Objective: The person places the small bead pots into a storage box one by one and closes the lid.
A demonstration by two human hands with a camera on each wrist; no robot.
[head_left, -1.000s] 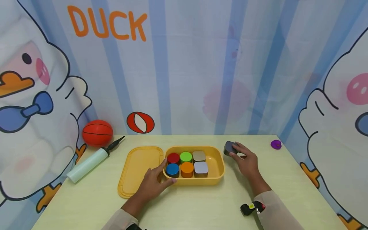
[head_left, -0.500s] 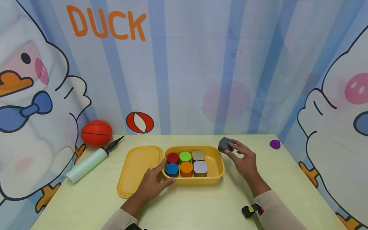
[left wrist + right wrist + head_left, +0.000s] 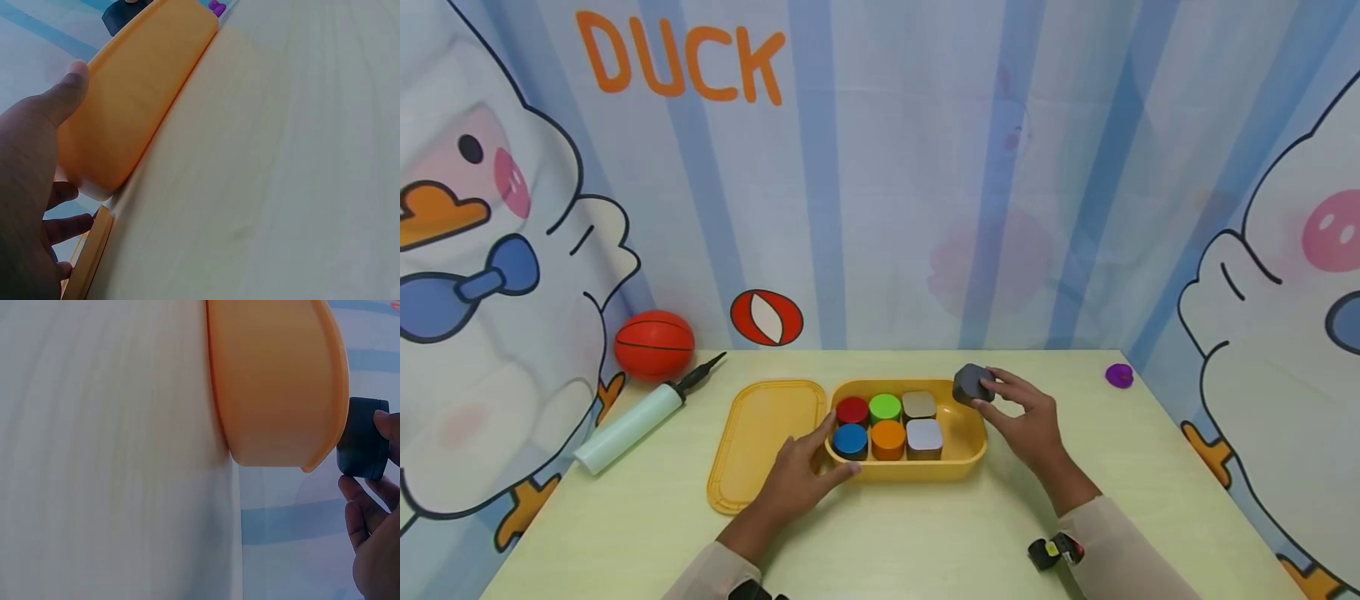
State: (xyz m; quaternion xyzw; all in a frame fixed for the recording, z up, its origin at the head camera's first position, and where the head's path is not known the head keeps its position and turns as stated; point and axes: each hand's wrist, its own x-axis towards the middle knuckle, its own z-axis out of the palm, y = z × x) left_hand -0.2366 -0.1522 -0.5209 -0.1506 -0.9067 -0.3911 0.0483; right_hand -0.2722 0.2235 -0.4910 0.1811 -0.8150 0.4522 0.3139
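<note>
My right hand (image 3: 1030, 425) pinches a small dark grey squarish block (image 3: 972, 384) with rounded corners above the right end of a yellow plastic box (image 3: 906, 472). In the right wrist view, a thin seam runs near one end of the dark block (image 3: 361, 437), which sits by the box's rim. At the box's left front corner, my left hand (image 3: 799, 477) touches the wall with straight index finger and thumb spread apart. Inside the box stand red (image 3: 852, 410), green (image 3: 885, 407), blue (image 3: 850, 440) and orange (image 3: 887, 438) round pieces, plus tan (image 3: 919, 405) and white (image 3: 924, 437) squarish ones.
A yellow lid (image 3: 767, 442) lies left of the box, partly behind my left hand. Farther left are a pale green hand pump (image 3: 632, 423) and a red ball (image 3: 655, 346). A small purple object (image 3: 1119, 376) lies at the table's far right.
My right hand has moved left with the dark grey block, from beside the box to above its right end. The left hand stays at the box.
</note>
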